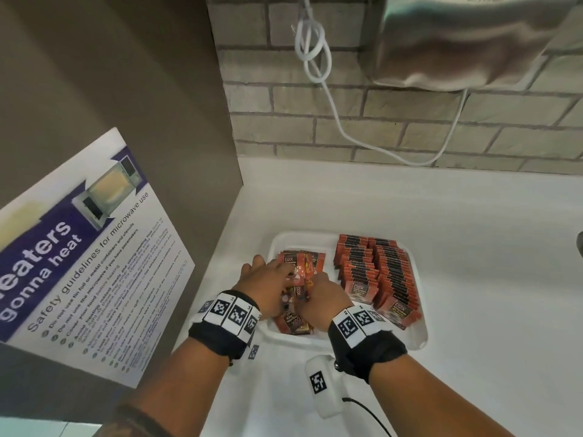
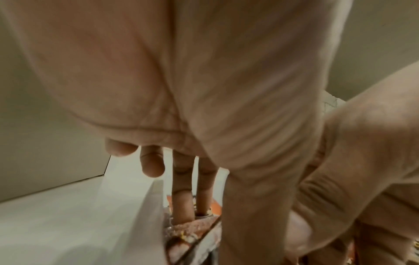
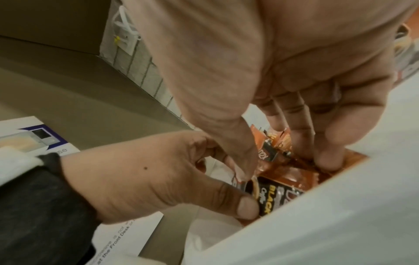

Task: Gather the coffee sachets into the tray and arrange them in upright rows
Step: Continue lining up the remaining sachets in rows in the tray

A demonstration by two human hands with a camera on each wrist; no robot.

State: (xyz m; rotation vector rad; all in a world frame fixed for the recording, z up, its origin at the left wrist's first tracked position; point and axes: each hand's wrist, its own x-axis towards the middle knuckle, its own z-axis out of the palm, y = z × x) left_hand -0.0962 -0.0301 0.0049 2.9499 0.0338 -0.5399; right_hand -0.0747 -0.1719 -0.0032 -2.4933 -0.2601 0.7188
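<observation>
A white tray [image 1: 315, 340] sits on the white counter. Its right half holds orange-and-black coffee sachets standing in upright rows [image 1: 378, 272]. Its left half holds a loose pile of sachets [image 1: 304, 269]. Both hands are down in that pile. My left hand [image 1: 284, 275] pinches sachets, its thumb [image 3: 247, 208] on a black-faced sachet [image 3: 269, 199] and its fingers [image 2: 183, 200] reaching down on the far side. My right hand [image 1: 310, 287] grips a bunch from the right, with its fingertips [image 3: 326, 161] dug into the pile. The hands hide the sachets beneath them.
A brown panel with a microwave safety poster [image 1: 79, 263] stands close on the left. Behind the tray is a brick wall [image 1: 410, 121] with a hanging white cable [image 1: 334, 115] and a steel hand dryer [image 1: 473, 42]. White counter [image 1: 489, 263] stretches to the right.
</observation>
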